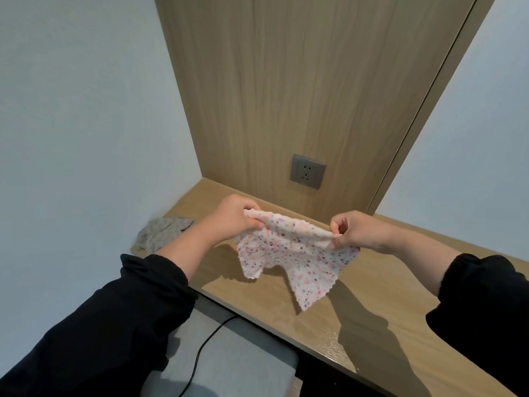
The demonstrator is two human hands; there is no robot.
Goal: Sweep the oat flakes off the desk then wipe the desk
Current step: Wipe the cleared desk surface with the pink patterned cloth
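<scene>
**Two hands, one speckled cloth held above the bench**

1. Left hand (233, 216): raised over the far left part of the bench, knuckles up, fingers curled under. Thumb and fingers pinch the upper left corner of the cloth. Forearm bare from the wrist back to a pushed-up black sleeve (114, 325).

2. Right hand (357, 229): level with the left and well apart from it, back of the hand turned right. Thumb and curled fingers pinch the upper right corner of the same cloth. Forearm bare, then a black sleeve (486, 296).

3. White fleecy cloth with pink and purple speckles and a scalloped edge (289, 253): top edge stretched between the two hands, the rest hanging in loose folds with two corners pointing down. It hangs over the middle of the bench and casts shadows on it. Whether the lowest corner touches the surface cannot be told.

4. Light wood-grain bench (372, 325): runs from the left wall to the lower right edge of the view.

5. Crumpled grey cloth (164, 232): lies on the bench at its left end, against the pale wall, partly behind the left forearm.

6. Grey square wall socket (307, 171): set low in the tall wood-grain back panel (286, 96), just above the bench.

7. Grey padded seat (237, 353): below the bench's near edge, with a black cable (206, 348) lying across it.
</scene>
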